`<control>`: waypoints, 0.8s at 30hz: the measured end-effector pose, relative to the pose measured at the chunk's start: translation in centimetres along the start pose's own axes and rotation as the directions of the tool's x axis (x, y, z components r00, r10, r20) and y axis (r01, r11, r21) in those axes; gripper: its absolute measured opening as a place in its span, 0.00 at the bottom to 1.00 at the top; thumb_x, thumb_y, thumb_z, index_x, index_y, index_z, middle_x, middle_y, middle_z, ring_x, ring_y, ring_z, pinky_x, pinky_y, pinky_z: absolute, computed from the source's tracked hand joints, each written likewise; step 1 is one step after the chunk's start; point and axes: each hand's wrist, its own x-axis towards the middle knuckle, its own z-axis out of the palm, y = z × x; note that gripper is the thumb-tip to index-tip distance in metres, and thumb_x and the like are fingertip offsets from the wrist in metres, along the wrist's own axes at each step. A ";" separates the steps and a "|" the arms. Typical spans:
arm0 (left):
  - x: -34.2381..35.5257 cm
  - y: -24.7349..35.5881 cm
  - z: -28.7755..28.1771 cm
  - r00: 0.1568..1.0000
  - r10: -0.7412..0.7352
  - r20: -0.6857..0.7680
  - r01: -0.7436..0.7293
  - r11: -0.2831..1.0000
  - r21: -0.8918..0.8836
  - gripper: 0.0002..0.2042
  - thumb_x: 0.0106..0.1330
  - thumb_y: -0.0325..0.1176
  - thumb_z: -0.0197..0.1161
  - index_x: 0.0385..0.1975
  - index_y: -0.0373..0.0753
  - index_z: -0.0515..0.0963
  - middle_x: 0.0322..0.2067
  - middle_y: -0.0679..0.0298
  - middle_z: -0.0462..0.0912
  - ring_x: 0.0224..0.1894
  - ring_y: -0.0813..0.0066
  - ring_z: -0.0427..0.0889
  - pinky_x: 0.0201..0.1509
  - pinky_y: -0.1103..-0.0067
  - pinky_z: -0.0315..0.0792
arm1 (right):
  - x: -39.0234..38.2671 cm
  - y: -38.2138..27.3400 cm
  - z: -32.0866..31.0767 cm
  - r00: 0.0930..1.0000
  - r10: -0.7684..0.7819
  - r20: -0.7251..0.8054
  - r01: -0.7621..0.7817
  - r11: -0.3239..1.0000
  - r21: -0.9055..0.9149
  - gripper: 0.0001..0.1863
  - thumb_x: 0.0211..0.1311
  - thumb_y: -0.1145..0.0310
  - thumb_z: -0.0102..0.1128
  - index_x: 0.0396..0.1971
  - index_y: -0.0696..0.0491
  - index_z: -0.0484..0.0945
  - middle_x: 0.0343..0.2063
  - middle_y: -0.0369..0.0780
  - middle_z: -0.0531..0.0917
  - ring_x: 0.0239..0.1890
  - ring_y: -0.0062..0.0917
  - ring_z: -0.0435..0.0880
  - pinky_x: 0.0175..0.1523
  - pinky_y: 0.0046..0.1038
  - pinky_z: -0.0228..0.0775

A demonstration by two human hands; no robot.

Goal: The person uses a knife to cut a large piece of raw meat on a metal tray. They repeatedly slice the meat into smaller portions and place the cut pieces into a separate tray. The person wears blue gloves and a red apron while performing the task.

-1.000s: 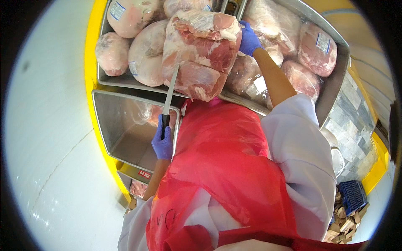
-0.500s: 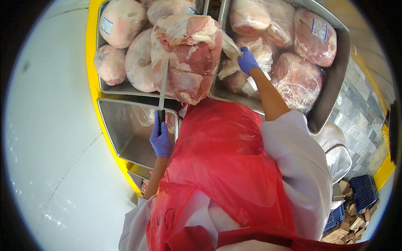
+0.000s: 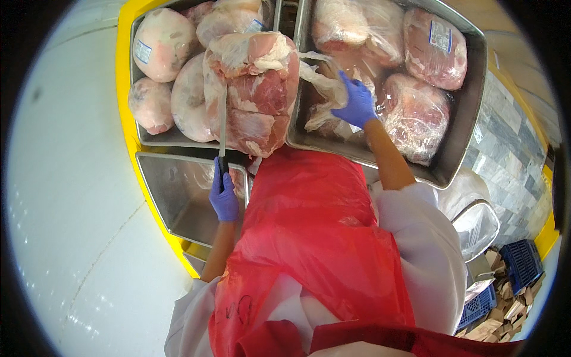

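My left hand (image 3: 224, 196), in a purple glove, is closed on the black handle of a knife (image 3: 223, 122). The blade points away from me and lies against the left side of a large raw piece of meat (image 3: 259, 92). That piece has a cut red face and pale fat, and sits at the front of the left tray. My right hand (image 3: 357, 102), also gloved, is over the right tray with its fingers apart. Beside its fingertips lies a crumpled whitish film (image 3: 327, 86), stretching toward the meat; whether it is plastic or membrane I cannot tell.
The left metal tray (image 3: 134, 53) holds several pale cuts of meat. Wrapped, labelled meat (image 3: 437, 47) fills much of the right metal tray (image 3: 476, 83). An empty-sided metal pan (image 3: 172, 196) stands nearer me at left. Blue crates (image 3: 520, 265) and cardboard scraps are at lower right.
My right hand has loosened from the whitish film and moved slightly nearer me, fingers spreading. The film has dropped into the right tray. The knife stays against the meat.
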 end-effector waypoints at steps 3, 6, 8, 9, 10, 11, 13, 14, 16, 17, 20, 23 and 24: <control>0.2 -0.2 -0.4 0.993 -0.113 0.031 0.115 0.987 -0.110 0.23 0.77 0.26 0.53 0.70 0.33 0.66 0.66 0.58 0.75 0.64 0.77 0.74 0.66 0.79 0.67 | 1.6 -0.5 5.4 0.998 -0.057 0.005 0.055 0.937 -0.344 0.47 0.50 0.66 0.70 0.73 0.35 0.60 0.69 0.47 0.65 0.65 0.51 0.69 0.61 0.62 0.65; -0.6 -0.5 -1.2 1.000 -0.017 0.000 0.017 0.999 0.048 0.23 0.76 0.26 0.54 0.70 0.34 0.66 0.66 0.59 0.75 0.64 0.78 0.74 0.65 0.79 0.68 | 1.9 1.9 7.8 0.991 -0.087 0.097 0.115 0.937 -0.329 0.30 0.59 0.72 0.59 0.63 0.39 0.70 0.61 0.45 0.71 0.60 0.51 0.74 0.57 0.56 0.71; -1.9 -1.4 -1.5 0.999 -0.038 -0.034 0.040 0.998 0.058 0.23 0.76 0.26 0.55 0.70 0.34 0.67 0.66 0.60 0.75 0.64 0.78 0.74 0.65 0.79 0.68 | -0.1 5.3 9.1 0.989 -0.086 0.124 0.116 0.959 -0.258 0.22 0.62 0.73 0.54 0.56 0.42 0.75 0.55 0.45 0.76 0.52 0.51 0.79 0.53 0.51 0.75; -2.7 -1.8 -1.5 0.998 -0.049 -0.048 0.052 0.997 0.060 0.23 0.75 0.26 0.55 0.69 0.33 0.67 0.66 0.60 0.75 0.64 0.78 0.74 0.65 0.79 0.68 | -1.2 6.7 9.2 0.990 -0.067 0.128 0.095 0.968 -0.234 0.19 0.63 0.73 0.52 0.53 0.44 0.76 0.52 0.45 0.78 0.48 0.51 0.81 0.51 0.48 0.77; -3.1 -2.1 -1.3 0.997 -0.048 -0.055 0.051 0.997 0.054 0.23 0.75 0.26 0.55 0.69 0.33 0.67 0.66 0.60 0.75 0.64 0.78 0.73 0.65 0.79 0.68 | -2.3 7.8 9.0 0.989 -0.048 0.137 0.078 0.973 -0.218 0.18 0.62 0.73 0.53 0.52 0.45 0.77 0.50 0.46 0.79 0.47 0.50 0.82 0.50 0.48 0.78; -3.8 -2.3 -1.2 0.997 -0.050 -0.059 0.053 0.997 0.047 0.23 0.75 0.26 0.56 0.69 0.33 0.67 0.66 0.60 0.75 0.64 0.79 0.73 0.65 0.79 0.68 | -3.9 8.7 8.6 0.988 -0.027 0.150 0.058 0.977 -0.204 0.17 0.61 0.73 0.54 0.51 0.46 0.77 0.48 0.46 0.80 0.45 0.49 0.83 0.50 0.48 0.78; -5.2 -2.4 -0.9 0.981 -0.190 -0.049 0.187 0.981 -0.051 0.23 0.75 0.26 0.56 0.69 0.35 0.68 0.66 0.60 0.75 0.64 0.79 0.74 0.65 0.80 0.68 | -6.9 9.9 7.4 0.970 0.003 0.245 0.062 0.964 -0.259 0.17 0.61 0.72 0.55 0.51 0.47 0.77 0.48 0.47 0.80 0.47 0.48 0.83 0.50 0.47 0.78; -5.7 -2.8 -0.8 0.985 -0.156 -0.067 0.153 0.987 -0.048 0.23 0.75 0.26 0.56 0.69 0.35 0.68 0.66 0.60 0.75 0.63 0.79 0.74 0.65 0.80 0.68 | -8.2 10.0 6.5 0.958 0.020 0.285 0.064 0.956 -0.285 0.17 0.61 0.72 0.55 0.51 0.48 0.77 0.48 0.47 0.80 0.47 0.48 0.83 0.51 0.47 0.78; -7.2 -4.3 -0.6 0.989 -0.100 -0.110 0.096 0.994 -0.045 0.23 0.75 0.26 0.56 0.69 0.37 0.68 0.65 0.61 0.76 0.62 0.79 0.75 0.64 0.80 0.68 | -10.9 9.1 3.1 0.965 -0.019 0.261 0.096 0.953 -0.288 0.19 0.61 0.72 0.56 0.53 0.49 0.77 0.49 0.48 0.80 0.49 0.48 0.83 0.52 0.46 0.77; -7.6 -4.2 -0.6 0.981 -0.166 -0.096 0.160 0.984 -0.074 0.23 0.74 0.26 0.56 0.69 0.37 0.68 0.65 0.61 0.76 0.63 0.78 0.75 0.65 0.79 0.69 | -12.5 8.5 1.6 0.968 -0.034 0.249 0.107 0.952 -0.287 0.20 0.60 0.71 0.56 0.54 0.49 0.77 0.50 0.48 0.80 0.49 0.49 0.83 0.52 0.46 0.77; -9.3 -6.6 -0.4 0.986 -0.122 -0.110 0.111 0.988 -0.105 0.23 0.74 0.25 0.57 0.69 0.36 0.68 0.64 0.60 0.77 0.63 0.76 0.75 0.65 0.78 0.69 | -15.2 7.8 -2.0 0.979 -0.144 0.142 0.176 0.952 -0.250 0.22 0.58 0.72 0.58 0.55 0.51 0.77 0.52 0.48 0.80 0.49 0.48 0.82 0.53 0.46 0.76; -10.8 -7.7 1.2 0.993 0.024 -0.116 -0.053 0.965 -0.258 0.23 0.74 0.25 0.57 0.69 0.35 0.68 0.64 0.58 0.77 0.64 0.74 0.75 0.66 0.77 0.69 | -17.7 4.9 -6.4 0.974 -0.228 0.000 0.224 0.954 -0.199 0.22 0.54 0.73 0.60 0.52 0.52 0.79 0.50 0.51 0.81 0.50 0.48 0.82 0.56 0.46 0.75; -12.0 -7.6 1.0 0.987 0.062 -0.151 -0.111 0.933 -0.342 0.23 0.74 0.25 0.57 0.69 0.35 0.68 0.64 0.57 0.77 0.64 0.73 0.75 0.66 0.77 0.69 | -18.2 3.5 -7.3 0.964 -0.265 -0.002 0.261 0.950 -0.169 0.21 0.54 0.73 0.60 0.51 0.53 0.79 0.51 0.52 0.81 0.50 0.48 0.82 0.56 0.46 0.75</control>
